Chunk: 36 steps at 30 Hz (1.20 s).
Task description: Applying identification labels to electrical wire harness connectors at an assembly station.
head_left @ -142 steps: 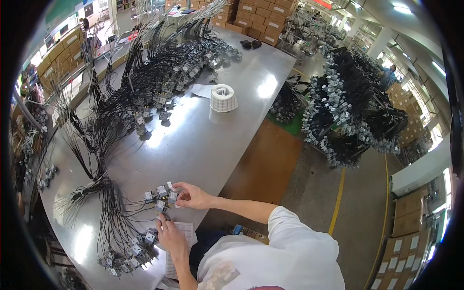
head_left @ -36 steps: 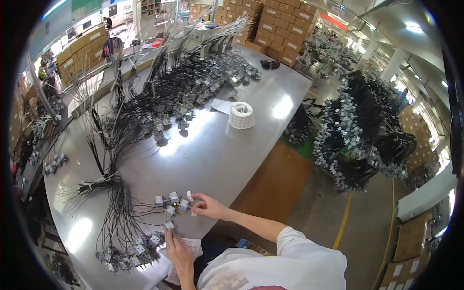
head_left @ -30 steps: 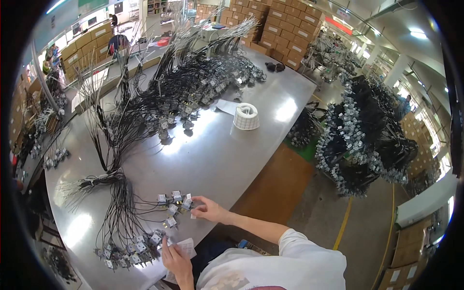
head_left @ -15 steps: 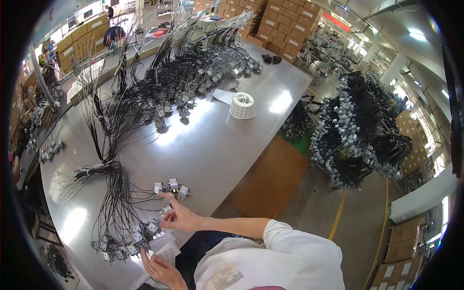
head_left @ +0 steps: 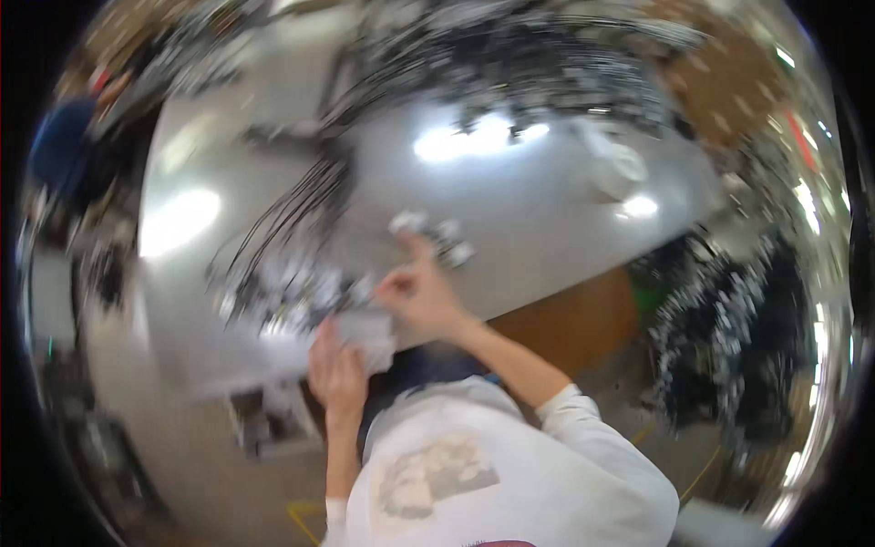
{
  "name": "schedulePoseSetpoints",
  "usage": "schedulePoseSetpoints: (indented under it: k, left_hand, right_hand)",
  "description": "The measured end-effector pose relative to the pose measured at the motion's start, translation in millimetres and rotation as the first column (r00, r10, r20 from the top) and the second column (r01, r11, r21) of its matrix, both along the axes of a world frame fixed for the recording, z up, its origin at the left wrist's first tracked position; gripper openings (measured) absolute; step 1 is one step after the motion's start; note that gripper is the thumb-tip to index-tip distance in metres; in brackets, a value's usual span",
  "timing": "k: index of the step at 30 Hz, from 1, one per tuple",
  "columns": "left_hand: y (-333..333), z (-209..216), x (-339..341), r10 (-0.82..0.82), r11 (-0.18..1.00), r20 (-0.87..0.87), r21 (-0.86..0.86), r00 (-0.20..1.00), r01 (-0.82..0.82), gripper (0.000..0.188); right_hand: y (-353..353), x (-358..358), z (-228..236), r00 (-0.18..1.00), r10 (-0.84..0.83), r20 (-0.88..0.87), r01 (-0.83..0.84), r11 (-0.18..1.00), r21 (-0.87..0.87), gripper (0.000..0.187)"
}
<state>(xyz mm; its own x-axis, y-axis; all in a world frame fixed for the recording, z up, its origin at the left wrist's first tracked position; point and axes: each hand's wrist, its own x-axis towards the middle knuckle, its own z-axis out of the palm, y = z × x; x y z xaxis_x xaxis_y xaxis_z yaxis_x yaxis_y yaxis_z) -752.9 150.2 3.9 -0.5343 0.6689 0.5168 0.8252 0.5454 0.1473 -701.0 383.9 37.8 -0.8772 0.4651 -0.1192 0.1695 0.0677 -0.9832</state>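
Observation:
Motion blurs the whole view. My left hand [head_left: 337, 372] is at the table's near edge, its fingers closed on a translucent white sheet of labels [head_left: 372, 339]. To the right, my right hand [head_left: 424, 299] reaches over the table with its index finger stretched out. That fingertip is at a small group of metal-cased switch-like parts [head_left: 453, 251]; whether it touches one is too smeared to tell. Left of my hands lies a larger cluster of similar parts [head_left: 296, 290], on black wires [head_left: 287, 214] that gather into a bundle farther back.
The grey metal table [head_left: 519, 237] carries a big heap of wired parts [head_left: 547, 68] at the back. A white label roll [head_left: 622, 173] stands at the right. More wired parts hang on a rack [head_left: 729, 337] beyond the table. A person in blue [head_left: 64, 146] is at the far left.
The view has swung leftward and tilted down, so the table sits higher and more to the right. Both hands keep much the same pose beside the parts and the label sheet.

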Motion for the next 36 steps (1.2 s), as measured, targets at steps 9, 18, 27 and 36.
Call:
schedulePoseSetpoints:
  k: [9,18,27,36]
  left_hand:
    - [7.4,5.1,-1.2,-0.158,0.907,0.443,0.419,0.882,-0.048,0.010]
    - [6.4,5.8,-13.6,-0.094,0.937,0.282,0.348,0.955,-0.011,0.012]
    - [4.5,-0.1,-11.1,-0.078,0.940,0.281,0.339,0.956,-0.023,0.013]
    - [3.7,0.5,-11.7,-0.079,0.940,0.276,0.340,0.958,-0.020,0.013]
  right_hand:
    - [-11.9,-19.4,23.8,1.000,0.000,0.009,0.000,0.998,-0.057,0.099]
    - [1.1,-37.8,20.0,0.986,0.097,0.133,-0.121,0.976,0.183,0.097]
    - [4.5,-48.8,8.7,0.983,0.152,0.103,-0.178,0.927,0.329,0.097]
    - [0.0,-51.9,3.6,0.981,0.152,0.116,-0.185,0.908,0.377,0.100]
